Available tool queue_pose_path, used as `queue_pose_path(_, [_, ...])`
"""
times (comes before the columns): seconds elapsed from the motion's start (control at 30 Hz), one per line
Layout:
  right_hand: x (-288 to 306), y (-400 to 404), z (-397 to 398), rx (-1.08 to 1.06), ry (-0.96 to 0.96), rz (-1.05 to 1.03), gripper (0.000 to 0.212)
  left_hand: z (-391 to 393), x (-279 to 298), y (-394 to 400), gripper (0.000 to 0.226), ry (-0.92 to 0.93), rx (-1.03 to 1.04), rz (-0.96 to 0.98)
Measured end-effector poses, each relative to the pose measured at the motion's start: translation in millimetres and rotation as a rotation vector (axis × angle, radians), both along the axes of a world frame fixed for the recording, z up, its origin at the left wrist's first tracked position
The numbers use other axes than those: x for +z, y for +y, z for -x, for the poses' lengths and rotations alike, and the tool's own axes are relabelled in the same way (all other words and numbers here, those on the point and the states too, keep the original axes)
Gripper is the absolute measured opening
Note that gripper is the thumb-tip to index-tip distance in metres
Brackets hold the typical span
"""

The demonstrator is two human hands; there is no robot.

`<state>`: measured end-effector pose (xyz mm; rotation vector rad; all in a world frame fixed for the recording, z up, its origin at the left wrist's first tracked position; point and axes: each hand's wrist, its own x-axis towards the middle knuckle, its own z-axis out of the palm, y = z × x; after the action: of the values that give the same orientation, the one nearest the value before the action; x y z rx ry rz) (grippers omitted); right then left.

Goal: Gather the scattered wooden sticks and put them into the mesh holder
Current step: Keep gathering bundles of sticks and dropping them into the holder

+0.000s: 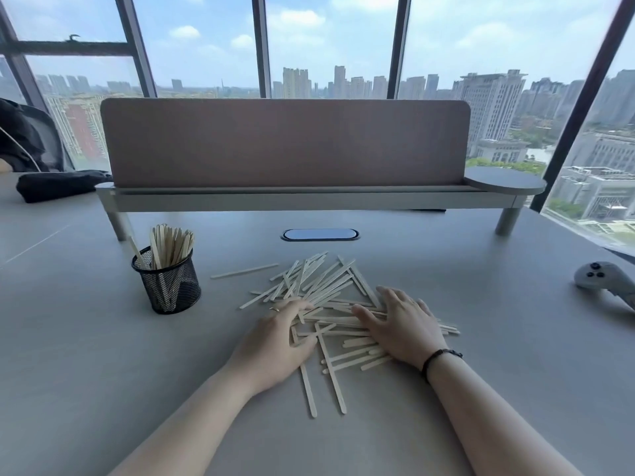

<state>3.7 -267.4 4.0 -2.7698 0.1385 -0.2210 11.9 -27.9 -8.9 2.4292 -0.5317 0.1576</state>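
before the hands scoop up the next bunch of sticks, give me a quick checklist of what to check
1. Mesh holder upright on the table: ok.
2. Room left in the holder: ok, sticks fill only part.
3. Both hands on the scattered sticks: ok, left hand, right hand.
4. Firm hold on a bunch: not ok, right hand lies flat; left fingers cannot tell.
5. Stray stick gathered: not ok.

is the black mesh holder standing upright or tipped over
Upright. The mesh holder stands on its base on the table, its opening facing up, with wooden sticks poking out above the rim.
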Motion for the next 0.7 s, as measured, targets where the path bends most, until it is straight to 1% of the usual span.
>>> queue_pose_path(0.03, [1.3, 0.5, 0.5, 0.0, -0.006, -0.007, 0.073, 0.2, -0.5, 1.7, 0.05, -0.011, 0.017, 0.008])
queue_pose_path(0.07, [2.4, 1.3, 1.0, 0.001, -0.008, -0.011, 0.074, 1.4, 0.3, 2.8, 0.054, -0.027, 0.035, 0.01])
queue_pose_path(0.13, [3.2, 3.4, 2.3, 0.003, -0.009, -0.008, 0.077, 7.9, 6.2, 1.1, 0.079, -0.016, 0.081, -0.032])
queue_pose_path(0.2, [2.9, 5.7, 2.2, 0.005, -0.01, 0.0, 0.078, 18.3, 11.7, -4.9, 0.106, 0.06, 0.128, -0.157])
queue_pose_path(0.23, [3.0, 7.2, 2.2, 0.006, -0.008, -0.001, 0.077, 23.2, 13.4, -8.2, 0.115, 0.09, 0.14, -0.236])
queue_pose_path(0.3, [3.0, 9.2, 1.5, 0.0, -0.001, -0.023, 0.076, 30.2, 18.4, -13.2, 0.122, 0.103, 0.138, -0.327])
queue_pose_path(0.37, [1.3, 10.5, 0.1, -0.006, 0.005, -0.063, 0.074, 29.4, 24.5, -11.0, 0.112, 0.114, 0.119, -0.316])
queue_pose_path(0.47, [-1.6, 10.9, -0.9, -0.017, 0.011, -0.105, 0.074, 18.0, 27.0, 5.2, 0.086, 0.161, 0.066, -0.246])
queue_pose_path(0.57, [-1.5, 13.5, 1.6, -0.019, -0.005, -0.077, 0.076, 3.0, 17.8, 24.8, 0.063, 0.185, 0.049, -0.167])
queue_pose_path(0.63, [0.9, 13.8, 3.6, -0.022, -0.013, -0.046, 0.076, -3.3, 11.3, 31.7, 0.053, 0.157, 0.05, -0.104])
queue_pose_path(0.7, [3.2, 14.1, 5.9, -0.026, -0.023, -0.034, 0.084, -5.7, 8.1, 34.3, 0.047, 0.068, 0.069, -0.087])
